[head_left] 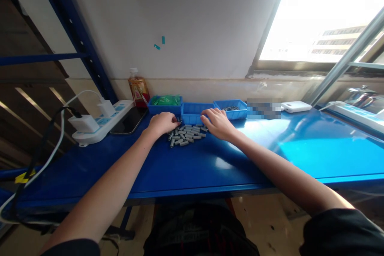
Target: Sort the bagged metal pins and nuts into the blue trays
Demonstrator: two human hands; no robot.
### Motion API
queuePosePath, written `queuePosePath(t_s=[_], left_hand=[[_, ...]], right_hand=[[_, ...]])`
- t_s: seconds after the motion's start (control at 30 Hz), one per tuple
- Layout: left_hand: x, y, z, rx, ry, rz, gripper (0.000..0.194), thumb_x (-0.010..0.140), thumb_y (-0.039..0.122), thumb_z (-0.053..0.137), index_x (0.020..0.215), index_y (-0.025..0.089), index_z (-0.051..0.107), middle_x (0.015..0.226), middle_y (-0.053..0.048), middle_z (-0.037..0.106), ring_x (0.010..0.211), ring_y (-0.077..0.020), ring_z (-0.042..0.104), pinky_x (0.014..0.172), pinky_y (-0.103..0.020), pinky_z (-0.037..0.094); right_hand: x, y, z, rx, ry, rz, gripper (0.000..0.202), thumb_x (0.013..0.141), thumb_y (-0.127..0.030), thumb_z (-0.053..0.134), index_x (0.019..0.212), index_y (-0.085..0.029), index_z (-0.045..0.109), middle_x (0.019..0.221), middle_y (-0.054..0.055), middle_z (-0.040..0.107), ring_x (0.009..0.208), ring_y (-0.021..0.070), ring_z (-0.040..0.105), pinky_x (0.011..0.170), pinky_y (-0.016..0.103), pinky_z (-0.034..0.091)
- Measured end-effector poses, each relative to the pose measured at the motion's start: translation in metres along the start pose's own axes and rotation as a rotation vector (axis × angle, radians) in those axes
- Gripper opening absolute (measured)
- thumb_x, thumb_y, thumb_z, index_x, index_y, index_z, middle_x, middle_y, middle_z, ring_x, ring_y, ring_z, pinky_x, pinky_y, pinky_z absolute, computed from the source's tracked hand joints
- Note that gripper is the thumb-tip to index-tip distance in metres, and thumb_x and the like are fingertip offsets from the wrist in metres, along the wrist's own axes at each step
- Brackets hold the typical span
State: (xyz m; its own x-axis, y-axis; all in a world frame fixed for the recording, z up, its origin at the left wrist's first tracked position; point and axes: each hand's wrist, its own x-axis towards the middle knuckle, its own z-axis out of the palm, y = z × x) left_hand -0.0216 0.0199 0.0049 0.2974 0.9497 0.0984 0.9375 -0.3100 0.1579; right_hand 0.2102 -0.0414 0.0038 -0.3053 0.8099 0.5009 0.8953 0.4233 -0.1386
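A loose pile of small grey metal cylinders (pixel 187 134) lies on the blue table (pixel 192 172). At the pile's upper left, my left hand (pixel 163 123) is closed, thumb and fingers pinched around what looks like one dark metal cylinder (pixel 179 120); the fingers partly hide it. My right hand (pixel 220 124) is open, palm down with fingers apart, at the pile's right side. Its fingertips overlap the front right corner of the middle blue bin (pixel 192 119); whether they touch it I cannot tell.
Behind my left hand, a blue bin (pixel 165 109) holds green plastic packets (pixel 166 100). The right blue bin (pixel 240 114) holds small metal parts. A power strip (pixel 103 126), a phone (pixel 129 121) and a drink bottle (pixel 139 90) stand left; a white box (pixel 296 107) lies right.
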Motion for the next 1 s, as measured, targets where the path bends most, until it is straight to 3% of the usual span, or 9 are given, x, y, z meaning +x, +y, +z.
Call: queuePosePath(t_s=[0.2, 0.33, 0.47, 0.63, 0.8, 0.9, 1.0], left_hand=[[-0.001, 0.008, 0.000, 0.036, -0.035, -0.064, 0.033, 0.077, 0.051, 0.057, 0.086, 0.024, 0.074, 0.095, -0.012, 0.074, 0.088, -0.0341, 0.068, 0.075, -0.040, 0.051], [-0.002, 0.008, -0.001, 0.044, -0.052, -0.074, 0.033, 0.080, 0.047, 0.053, 0.088, 0.023, 0.073, 0.099, -0.013, 0.073, 0.092, -0.0341, 0.067, 0.075, -0.038, 0.051], [-0.001, 0.008, -0.001, 0.018, -0.064, -0.090, 0.039, 0.075, 0.057, 0.056, 0.092, 0.025, 0.074, 0.101, -0.010, 0.073, 0.093, -0.0335, 0.067, 0.076, -0.037, 0.051], [0.002, 0.003, -0.001, -0.068, -0.040, -0.098, 0.035, 0.072, 0.054, 0.062, 0.081, 0.023, 0.075, 0.093, -0.013, 0.074, 0.091, -0.0344, 0.067, 0.077, -0.038, 0.049], [-0.003, -0.002, -0.019, -0.328, 0.011, 0.014, 0.042, 0.080, 0.055, 0.055, 0.080, 0.017, 0.071, 0.087, -0.012, 0.074, 0.089, -0.0290, 0.067, 0.077, -0.033, 0.050], [-0.011, 0.004, -0.030, -0.534, 0.011, 0.136, 0.050, 0.084, 0.060, 0.048, 0.098, 0.015, 0.067, 0.098, -0.009, 0.073, 0.092, -0.0220, 0.067, 0.078, -0.028, 0.050], [-0.018, 0.015, -0.033, -0.838, -0.039, 0.259, 0.052, 0.079, 0.060, 0.058, 0.101, 0.014, 0.063, 0.097, -0.008, 0.071, 0.089, -0.0190, 0.066, 0.079, -0.028, 0.050]], right_hand=[[0.008, 0.019, 0.015, 0.009, -0.059, -0.063, 0.039, 0.100, -0.045, 0.031, 0.102, -0.020, 0.061, 0.102, 0.006, 0.069, 0.104, 0.0248, 0.052, 0.089, 0.037, 0.034], [0.010, 0.021, 0.016, -0.002, -0.045, -0.080, 0.042, 0.101, -0.043, 0.028, 0.099, -0.020, 0.063, 0.097, 0.006, 0.069, 0.099, 0.0240, 0.053, 0.086, 0.036, 0.035], [0.007, 0.020, 0.015, 0.012, -0.038, -0.085, 0.040, 0.100, -0.044, 0.030, 0.099, -0.020, 0.063, 0.098, 0.006, 0.069, 0.100, 0.0242, 0.053, 0.086, 0.036, 0.035], [0.007, 0.021, 0.014, 0.070, 0.033, -0.118, 0.036, 0.099, -0.041, 0.035, 0.099, -0.018, 0.064, 0.095, 0.008, 0.067, 0.097, 0.0231, 0.053, 0.089, 0.036, 0.036], [0.006, 0.004, 0.004, 0.164, 0.225, -0.140, 0.028, 0.092, -0.036, 0.051, 0.109, -0.016, 0.060, 0.095, 0.010, 0.064, 0.095, 0.0251, 0.053, 0.087, 0.038, 0.039], [0.005, -0.019, -0.003, 0.254, 0.270, -0.242, 0.030, 0.089, -0.030, 0.055, 0.116, -0.015, 0.056, 0.096, 0.010, 0.063, 0.094, 0.0245, 0.054, 0.086, 0.037, 0.042], [0.007, -0.038, -0.006, 0.353, 0.281, -0.337, 0.022, 0.090, -0.022, 0.052, 0.110, -0.016, 0.059, 0.091, 0.008, 0.063, 0.088, 0.0211, 0.055, 0.082, 0.033, 0.044]])
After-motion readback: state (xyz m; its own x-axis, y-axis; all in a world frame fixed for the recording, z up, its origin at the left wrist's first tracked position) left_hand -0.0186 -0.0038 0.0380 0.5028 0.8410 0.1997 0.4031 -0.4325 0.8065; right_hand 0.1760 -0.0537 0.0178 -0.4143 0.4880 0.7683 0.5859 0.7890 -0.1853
